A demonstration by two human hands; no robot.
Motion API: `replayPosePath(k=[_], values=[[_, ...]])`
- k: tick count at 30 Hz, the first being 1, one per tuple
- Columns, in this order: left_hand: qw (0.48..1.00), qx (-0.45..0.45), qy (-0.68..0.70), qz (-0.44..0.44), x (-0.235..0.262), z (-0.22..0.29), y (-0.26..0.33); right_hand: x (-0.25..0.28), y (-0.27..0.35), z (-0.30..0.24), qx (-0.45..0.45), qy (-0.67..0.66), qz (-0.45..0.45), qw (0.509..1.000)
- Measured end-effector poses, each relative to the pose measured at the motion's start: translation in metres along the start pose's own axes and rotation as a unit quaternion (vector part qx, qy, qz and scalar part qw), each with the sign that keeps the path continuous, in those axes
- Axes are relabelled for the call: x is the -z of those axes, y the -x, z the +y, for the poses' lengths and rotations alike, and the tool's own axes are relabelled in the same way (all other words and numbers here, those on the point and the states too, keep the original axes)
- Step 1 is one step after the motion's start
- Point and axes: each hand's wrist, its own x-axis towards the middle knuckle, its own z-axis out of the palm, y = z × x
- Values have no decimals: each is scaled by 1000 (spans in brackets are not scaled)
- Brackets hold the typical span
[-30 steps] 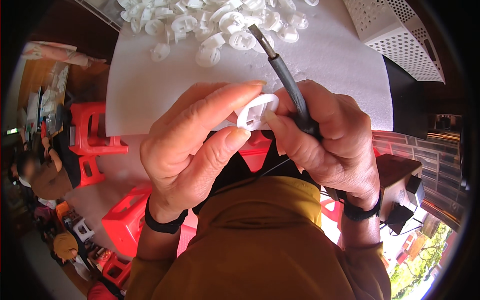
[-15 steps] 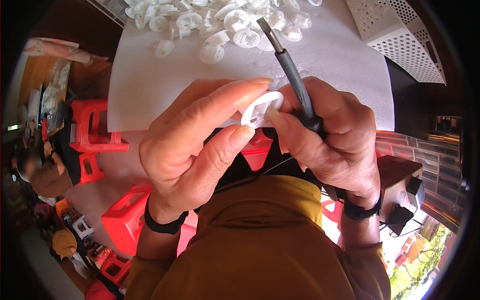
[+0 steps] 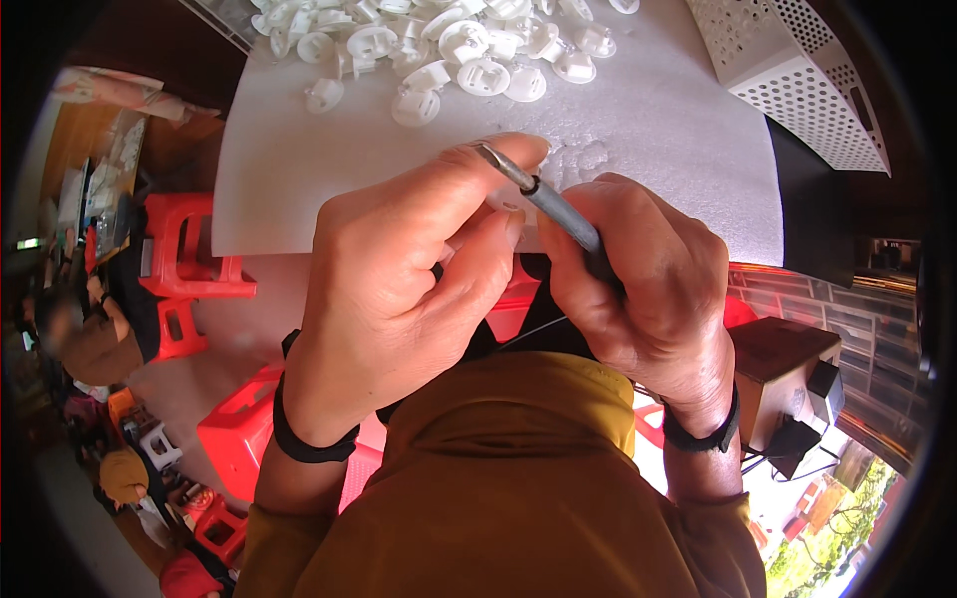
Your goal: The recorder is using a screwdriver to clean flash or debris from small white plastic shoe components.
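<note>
My left hand (image 3: 394, 269) is closed in a pinch, thumb and forefinger on a small white plastic part (image 3: 506, 196). Most of that part is hidden behind the fingers and the tool. Closed around a slim screwdriver-like tool (image 3: 568, 216) is my right hand (image 3: 653, 279). The tool has a dark grey sleeve and a flat bare metal tip, which points up and left, in front of the left forefinger. Both hands are close together above the near edge of the white-covered table (image 3: 289, 169).
A heap of similar white plastic parts (image 3: 481, 77) lies at the table's far side. A white perforated box (image 3: 797, 105) stands at the far right. Red plastic stools (image 3: 189, 244) are on the left, where other people are seated farther off. A brown box (image 3: 793, 349) is at right.
The tool has swung left and lower, its tip now in front of my left forefinger. My left hand has turned, and the white part, plainly visible before, is now mostly covered.
</note>
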Motion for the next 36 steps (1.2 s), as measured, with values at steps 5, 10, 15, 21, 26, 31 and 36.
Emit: replayPosePath(k=[5,10,15,21,26,31,36], values=[[1000,-12,6,23,-10,0,-3,4,3,2,-5,10,-3,1000],[997,-60,-39,36,-14,-4,-6,5,6,5,-7,10,13,1000],[994,-95,-47,40,-17,-8,-6,5,7,5,-10,20,15,1000],[993,-102,-42,29,-15,-10,-7,4,7,6,-9,15,17,1000],[998,-55,-2,-1,-8,-8,-8,4,5,3,-20,14,21,999],[997,-5,63,-34,-3,-5,-7,3,8,5,-45,6,25,999],[996,1,86,-22,-9,-13,-6,0,6,4,-44,7,20,999]])
